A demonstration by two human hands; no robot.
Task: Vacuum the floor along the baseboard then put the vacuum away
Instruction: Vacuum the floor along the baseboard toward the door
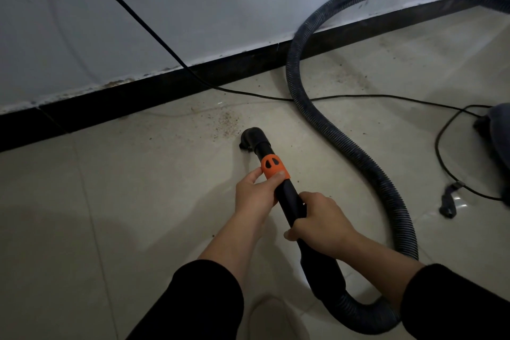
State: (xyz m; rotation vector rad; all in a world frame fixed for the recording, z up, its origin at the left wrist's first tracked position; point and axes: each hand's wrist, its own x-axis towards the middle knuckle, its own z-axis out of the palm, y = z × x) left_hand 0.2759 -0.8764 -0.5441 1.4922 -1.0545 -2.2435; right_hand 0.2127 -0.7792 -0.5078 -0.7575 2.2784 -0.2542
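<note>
Head view shows the vacuum's wand (pixel 287 201), a smooth black tube with an orange collar (pixel 273 167) that has 2 dark oval slots. At its tip is a short black elbow nozzle (pixel 251 136), mouth down on the floor (pixel 110 201), near the baseboard (pixel 138 96) but not touching it.

The left hand (pixel 255 196) is wrapped around the wand just behind the collar, with its thumb lying on the orange. The right hand (pixel 323 221) is clamped on the wand further back, fingers curled over the top. Both forearms come out of black sleeves (pixel 204 298).

Behind the right hand the wand thickens and joins a dark ribbed hose (pixel 345 143). It loops under the right arm, snakes across the floor to the baseboard, then curves off to the upper right.

Brown crumbs (pixel 226 121) are scattered just beyond the nozzle, between it and the baseboard. A thin black cord (pixel 138 15) slants down the grey wall (pixel 193 8), passes under the hose and runs toward the vacuum body (pixel 496 124), only partly in view at the right edge. The floor is pale, glossy tile.
</note>
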